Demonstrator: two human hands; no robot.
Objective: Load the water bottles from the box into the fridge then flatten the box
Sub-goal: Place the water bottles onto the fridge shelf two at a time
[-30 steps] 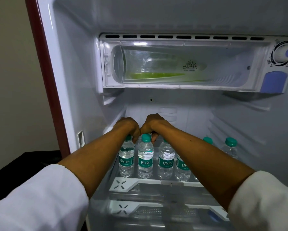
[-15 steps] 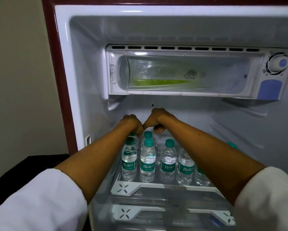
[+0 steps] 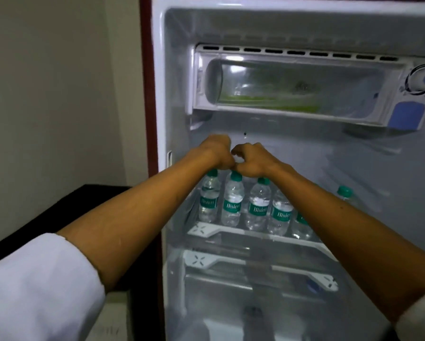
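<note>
While both hands hover w/ fingers curled, left hand [image 3: 217, 151] & right hand [image 3: 252, 159] touching at the knuckles, whether either pinches a cap can't be told. Bottles [image 3: 232, 201] stand upright just below, in a left-right row on the fridge shelf [image 3: 206, 230]. Box isn't in view.

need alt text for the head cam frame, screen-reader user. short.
Two bare forearms reach into an open white fridge; the left hand and right hand, fingers curled, meet above a row of clear green-capped Bisleri water bottles on the upper shelf. What they grip is hidden.
</note>
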